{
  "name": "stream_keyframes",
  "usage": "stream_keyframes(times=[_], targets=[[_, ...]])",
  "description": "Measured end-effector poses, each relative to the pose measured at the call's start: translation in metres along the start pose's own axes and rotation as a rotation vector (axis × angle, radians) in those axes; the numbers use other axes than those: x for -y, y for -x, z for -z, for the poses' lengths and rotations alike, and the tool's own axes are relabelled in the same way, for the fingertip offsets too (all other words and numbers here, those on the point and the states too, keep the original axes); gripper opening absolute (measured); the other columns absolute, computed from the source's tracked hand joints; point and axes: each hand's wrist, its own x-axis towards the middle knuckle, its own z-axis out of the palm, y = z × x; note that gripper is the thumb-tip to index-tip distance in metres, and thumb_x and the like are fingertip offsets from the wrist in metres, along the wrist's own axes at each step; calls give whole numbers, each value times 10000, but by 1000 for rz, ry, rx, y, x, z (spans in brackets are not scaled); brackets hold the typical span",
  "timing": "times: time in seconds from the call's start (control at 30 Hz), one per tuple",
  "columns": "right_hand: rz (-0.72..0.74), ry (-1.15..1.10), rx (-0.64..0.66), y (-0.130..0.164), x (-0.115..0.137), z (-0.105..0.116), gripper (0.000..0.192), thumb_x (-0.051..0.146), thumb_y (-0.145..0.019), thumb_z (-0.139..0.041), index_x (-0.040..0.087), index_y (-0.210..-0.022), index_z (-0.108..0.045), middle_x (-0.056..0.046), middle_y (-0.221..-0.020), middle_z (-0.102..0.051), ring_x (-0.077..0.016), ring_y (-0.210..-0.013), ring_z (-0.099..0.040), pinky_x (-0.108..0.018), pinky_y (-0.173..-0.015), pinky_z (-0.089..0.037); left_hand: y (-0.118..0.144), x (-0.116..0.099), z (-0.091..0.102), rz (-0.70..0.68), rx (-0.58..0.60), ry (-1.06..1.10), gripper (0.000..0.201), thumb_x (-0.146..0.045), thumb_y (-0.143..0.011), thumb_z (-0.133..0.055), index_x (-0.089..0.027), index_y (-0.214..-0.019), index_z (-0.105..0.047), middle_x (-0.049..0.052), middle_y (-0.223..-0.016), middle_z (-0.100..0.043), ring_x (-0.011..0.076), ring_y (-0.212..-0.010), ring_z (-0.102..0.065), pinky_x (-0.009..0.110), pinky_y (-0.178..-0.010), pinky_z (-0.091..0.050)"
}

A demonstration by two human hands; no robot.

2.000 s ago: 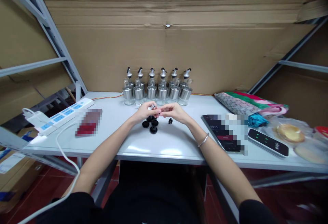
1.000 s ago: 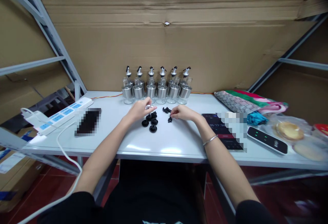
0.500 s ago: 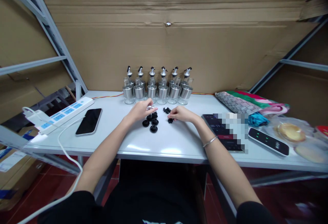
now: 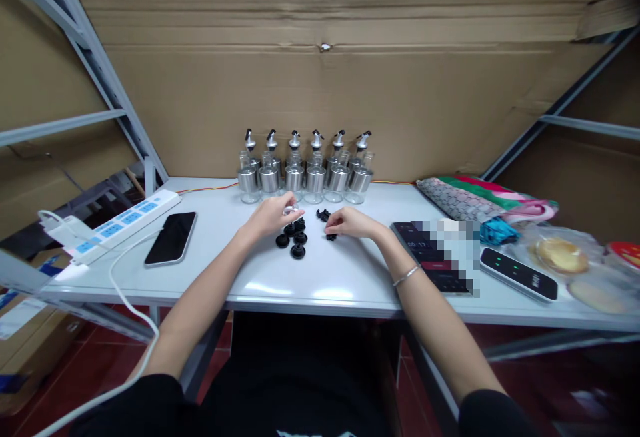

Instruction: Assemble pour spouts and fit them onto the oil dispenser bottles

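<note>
Cardboard sheets line the back of a metal shelving bay where a person sits at a white table (image 4: 320, 283), both bare forearms stretched toward the middle of it. Left hand (image 4: 270, 215) holds a small silver spout piece (image 4: 291, 209) pinched in a closed grip just above a cluster of black stoppers (image 4: 294, 240) lying on the table. Right hand (image 4: 350, 222), a bracelet at its wrist, rests with curled fingertips on a scatter of small black parts (image 4: 326, 217) just right of the stoppers; whether its grip has closed on one cannot be told. Twelve glass bottles (image 4: 305, 173) with silver collars stand in two rows at the far edge, just beyond both hands, the far row fitted with pour spouts. A black phone (image 4: 171, 237) lies face up to the left, near a white power strip (image 4: 117, 222) with blue sockets. To the right lie a dark tablet (image 4: 425, 260), a black device with green lights (image 4: 519, 273) and a patterned cloth bundle (image 4: 480, 200) at the far right
</note>
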Motion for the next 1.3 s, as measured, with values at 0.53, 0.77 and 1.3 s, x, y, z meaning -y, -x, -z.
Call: stream_keyframes(times=[0.53,0.77,1.3], targets=[[46,-76,27,5,-2,5,324,390,-597,-731,143,-807,-720,-49,-756,-698,-150,-696,-592,-273,-679,-450,1,-1,2,10,11,-5,294,-477,-829,-513,-185,-866,-534,-6,-704,-584,142,-627,-517,226,-572,-319],[53,-99,33,6,-6,9,417,453,-571,-735,133,-838,-714,-45,-743,-674,-141,-680,-562,-274,-671,-430,0,1,3,16,11,14,289,-479,-827,-512,-191,-851,-503,-14,-690,-562,137,-612,-492,227,-576,-310],[294,-334,-422,5,37,-11,359,470,-741,-614,153,-890,-687,-74,-863,-679,-146,-707,-563,-288,-666,-455,6,-24,-8,-90,-49,135,141,-283,-857,-420,-201,-966,-385,-1,-789,-535,122,-584,-512,243,-584,-361]])
